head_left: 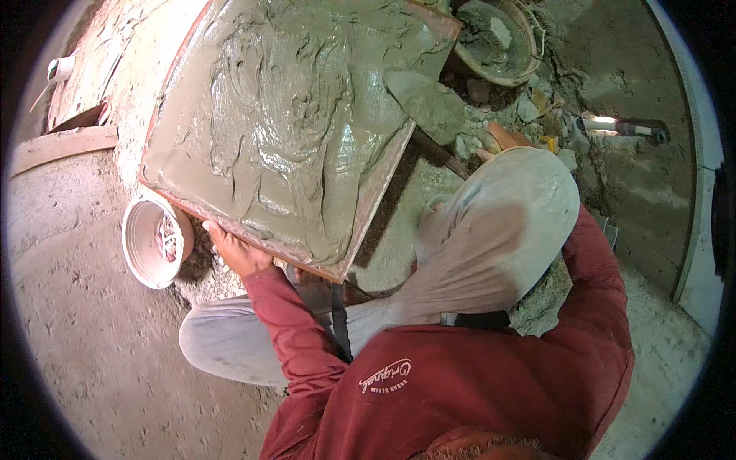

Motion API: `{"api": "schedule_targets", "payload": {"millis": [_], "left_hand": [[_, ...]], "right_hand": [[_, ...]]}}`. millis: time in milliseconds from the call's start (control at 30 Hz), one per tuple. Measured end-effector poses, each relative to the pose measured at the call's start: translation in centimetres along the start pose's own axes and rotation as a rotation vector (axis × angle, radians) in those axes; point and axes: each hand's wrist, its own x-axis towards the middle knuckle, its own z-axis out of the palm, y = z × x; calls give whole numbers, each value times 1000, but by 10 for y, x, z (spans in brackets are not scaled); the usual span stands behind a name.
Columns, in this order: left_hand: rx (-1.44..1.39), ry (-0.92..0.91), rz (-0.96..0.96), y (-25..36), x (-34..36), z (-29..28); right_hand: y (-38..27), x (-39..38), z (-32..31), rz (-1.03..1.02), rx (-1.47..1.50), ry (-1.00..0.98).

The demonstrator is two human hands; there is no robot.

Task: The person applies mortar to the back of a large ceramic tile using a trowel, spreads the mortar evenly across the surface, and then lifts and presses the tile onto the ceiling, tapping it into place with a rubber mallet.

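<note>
A large square tile (368, 222) with a reddish edge lies tilted in front of me, its face covered with wet grey mortar (284, 115) in ridges and smears. My left hand (236, 249) grips the tile's near edge, close to its left corner. By the tile's right edge, a mortar-coated trowel (433, 107) overlaps the rim with its blade. My right hand (506, 139) is closed at the trowel's handle end; my raised knee hides part of this hand and the grip.
Left of the tile, a white bucket (136, 245) holds small pale pieces. A mortar bucket (529, 65) stands at the far right, with rubble (529, 107) around it. A lit lamp (625, 129) lies on the right. A board (65, 147) and white pipe end (61, 69) are at far left.
</note>
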Motion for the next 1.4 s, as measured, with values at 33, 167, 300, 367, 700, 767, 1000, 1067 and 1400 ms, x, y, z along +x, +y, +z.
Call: {"api": "schedule_targets", "payload": {"millis": [33, 167, 300, 367, 700, 767, 1000, 1067, 1400], "left_hand": [[6, 10, 2, 0, -1, -1], [-33, 42, -8, 2, -4, 3], [-23, 30, 2, 2, -3, 7], [11, 54, 16, 1, -4, 6], [2, 33, 18, 0, -2, 9], [29, 53, 33, 0, -3, 11], [-21, -20, 10, 0, 0, -5], [-37, -36, -1, 3, -3, -6], [-44, 104, 20, -2, -3, 9]], "right_hand": [[5, -3, 4, -17, -7, 10], [37, -19, 19, -103, 40, 111], [57, -25, 30, -181, 118, 314], [56, -16, 32, -290, 165, 430], [-49, 71, 149, -737, 228, 535], [-62, 72, 167, -888, 156, 637], [-61, 62, 155, -992, 117, 730], [-63, 53, 141, -937, 121, 621], [32, 76, 143, -1057, -99, 523]]}}
